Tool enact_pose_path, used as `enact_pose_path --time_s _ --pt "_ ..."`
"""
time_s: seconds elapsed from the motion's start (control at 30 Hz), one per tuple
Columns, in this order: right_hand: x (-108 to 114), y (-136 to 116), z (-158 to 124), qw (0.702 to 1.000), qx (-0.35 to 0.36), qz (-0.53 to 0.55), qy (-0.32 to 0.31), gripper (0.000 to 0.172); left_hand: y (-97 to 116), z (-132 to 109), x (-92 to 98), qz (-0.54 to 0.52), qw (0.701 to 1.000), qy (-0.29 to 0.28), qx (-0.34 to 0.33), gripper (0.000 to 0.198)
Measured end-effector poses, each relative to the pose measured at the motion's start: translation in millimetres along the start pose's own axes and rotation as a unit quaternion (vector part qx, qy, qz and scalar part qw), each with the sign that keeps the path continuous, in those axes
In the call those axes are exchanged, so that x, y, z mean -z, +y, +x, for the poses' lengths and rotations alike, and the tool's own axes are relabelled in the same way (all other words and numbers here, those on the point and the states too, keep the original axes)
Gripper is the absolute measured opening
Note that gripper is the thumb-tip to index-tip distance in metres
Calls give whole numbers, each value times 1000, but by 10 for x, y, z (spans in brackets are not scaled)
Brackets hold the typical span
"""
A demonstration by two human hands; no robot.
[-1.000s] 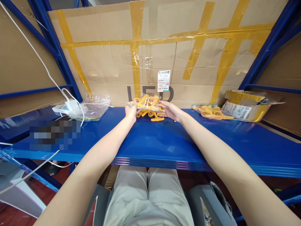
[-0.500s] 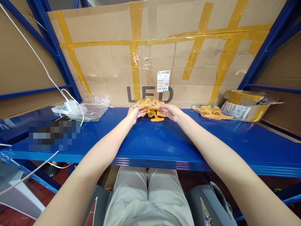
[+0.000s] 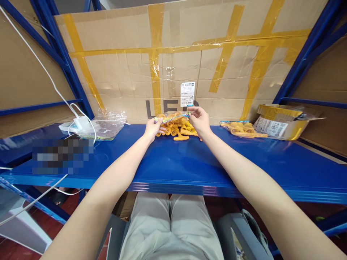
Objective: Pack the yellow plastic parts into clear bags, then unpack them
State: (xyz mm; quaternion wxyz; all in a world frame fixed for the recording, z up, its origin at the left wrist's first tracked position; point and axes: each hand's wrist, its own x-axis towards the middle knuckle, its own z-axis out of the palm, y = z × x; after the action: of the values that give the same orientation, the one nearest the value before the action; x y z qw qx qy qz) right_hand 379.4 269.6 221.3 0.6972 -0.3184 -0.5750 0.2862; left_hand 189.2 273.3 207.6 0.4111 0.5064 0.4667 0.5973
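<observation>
Between my hands hangs a clear plastic bag [image 3: 175, 116] with a bright multicoloured strip along its edge. My left hand [image 3: 153, 129] is closed on the bag's left end. At the right end, my right hand [image 3: 200, 121] pinches the strip between thumb and fingers. Several yellow-orange plastic pieces [image 3: 173, 130] with round, cup-like ends lie in a pile just beneath and behind the bag. One curved yellow piece [image 3: 181, 138] rests at the front of the pile. The bag partly hides the pile, and its contents are hard to make out.
On the blue shelf [image 3: 173, 162], a filled bag of yellow pieces [image 3: 240, 129] lies to the right beside a taped carton [image 3: 282, 122]. At left are a clear bag [image 3: 111, 124], a white power strip [image 3: 78, 124] with cables and a blurred-out patch. A large cardboard sheet [image 3: 130, 79] stands behind.
My right hand has risen and now pinches the bag's coloured strip. The bag has tilted so that the strip faces me, and more of the yellow pile shows beneath it.
</observation>
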Motion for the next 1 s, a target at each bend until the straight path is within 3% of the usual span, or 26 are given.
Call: enact_pose_path --time_s 0.4,0.5,0.6,0.77,0.87,1.0 --pt "-6 -121 4 997 60 33 18 19 67 -52 -42 -53 992 12 -114 13" --pt "17 -118 29 998 5 28 48 12 64 -57 -38 -33 992 14 -118 13" --pt "53 -104 53 992 -107 9 68 4 81 -115 -45 -8 992 8 -128 11" --pt "115 -130 63 950 -308 49 -14 22 120 -264 -92 34 986 -40 -161 9" --pt "132 -121 76 941 -323 89 -51 30 103 -274 -98 57 981 -65 -176 14" --pt "101 -78 96 959 -266 90 -43 30 92 -246 -69 89 971 -56 -213 17"
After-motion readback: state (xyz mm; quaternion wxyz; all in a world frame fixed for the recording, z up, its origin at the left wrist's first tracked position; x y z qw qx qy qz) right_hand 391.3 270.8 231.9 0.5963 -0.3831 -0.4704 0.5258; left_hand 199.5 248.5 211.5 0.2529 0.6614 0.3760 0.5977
